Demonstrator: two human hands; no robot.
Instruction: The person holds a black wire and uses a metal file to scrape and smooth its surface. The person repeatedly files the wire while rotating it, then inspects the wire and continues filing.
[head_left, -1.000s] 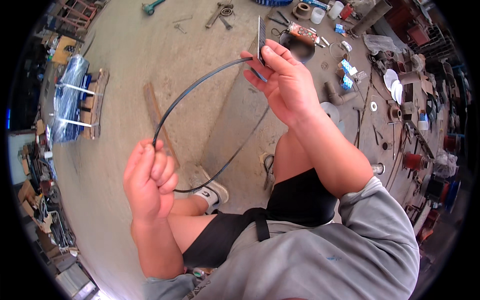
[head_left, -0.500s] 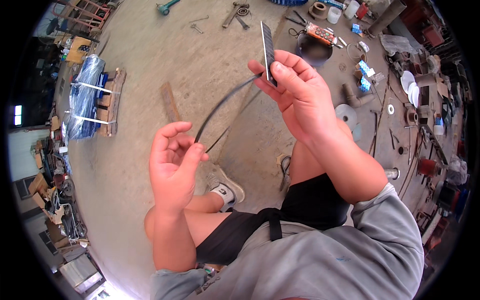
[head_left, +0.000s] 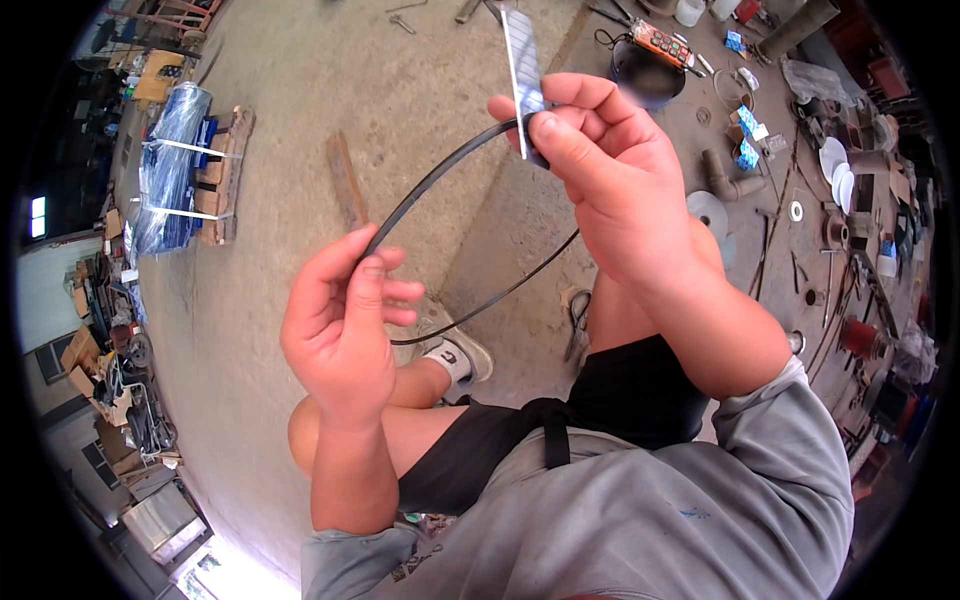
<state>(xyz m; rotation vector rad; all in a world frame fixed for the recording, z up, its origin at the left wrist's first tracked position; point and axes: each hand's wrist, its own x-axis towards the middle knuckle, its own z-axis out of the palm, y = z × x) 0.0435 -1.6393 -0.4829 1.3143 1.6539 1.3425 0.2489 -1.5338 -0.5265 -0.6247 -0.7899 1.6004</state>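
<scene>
My left hand (head_left: pixel 345 325) pinches a black cable (head_left: pixel 430 182) between thumb and forefinger, its other fingers loosely curled. From there the cable arches up and right to my right hand (head_left: pixel 615 175), while another stretch loops low across my view below the hands. Between right thumb and fingers I grip a flat, segmented snap-off blade (head_left: pixel 523 70), held upright with its long part above the fingers. The cable meets the blade's lower part at my right fingertips. Whether the edge touches or cuts into the cable I cannot tell.
On the concrete floor lie a rusty flat bar (head_left: pixel 347 180) and a pair of scissors (head_left: pixel 577 308) by my leg. An orange remote control (head_left: pixel 663 47) rests on a dark bowl (head_left: pixel 648 80). Pipe fittings and discs lie to the right; a wrapped blue load (head_left: pixel 175 170) sits left.
My left hand has shifted slightly left and up, my right hand slightly right, so a longer span of cable shows between them. The blade now catches light, and the lower loop of cable has widened.
</scene>
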